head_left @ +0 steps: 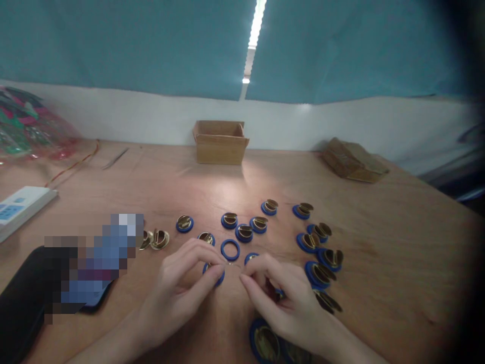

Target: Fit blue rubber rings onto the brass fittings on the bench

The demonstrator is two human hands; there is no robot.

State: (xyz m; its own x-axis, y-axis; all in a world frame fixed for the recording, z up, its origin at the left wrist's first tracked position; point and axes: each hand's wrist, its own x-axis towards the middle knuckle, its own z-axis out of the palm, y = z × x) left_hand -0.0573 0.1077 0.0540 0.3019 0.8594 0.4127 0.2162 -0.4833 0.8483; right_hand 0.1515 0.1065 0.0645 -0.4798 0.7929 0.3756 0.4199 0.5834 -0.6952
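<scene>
while left grip (185, 283) pinches thin metallic sliver (232, 264) | right grip (282, 290) narrowed, closure unclear | round blue ring (223, 251)

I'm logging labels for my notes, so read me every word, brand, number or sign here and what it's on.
No text can be read.
White flat rectangular box with blue printed patches: markings too small and blurred.
Dark-edged phone with a blue screen: pixelated, unreadable.
Brown cardboard box, open-topped: no lettering visible.
Round blue rings with gold-coloured metal discs: no lettering discernible.
</scene>
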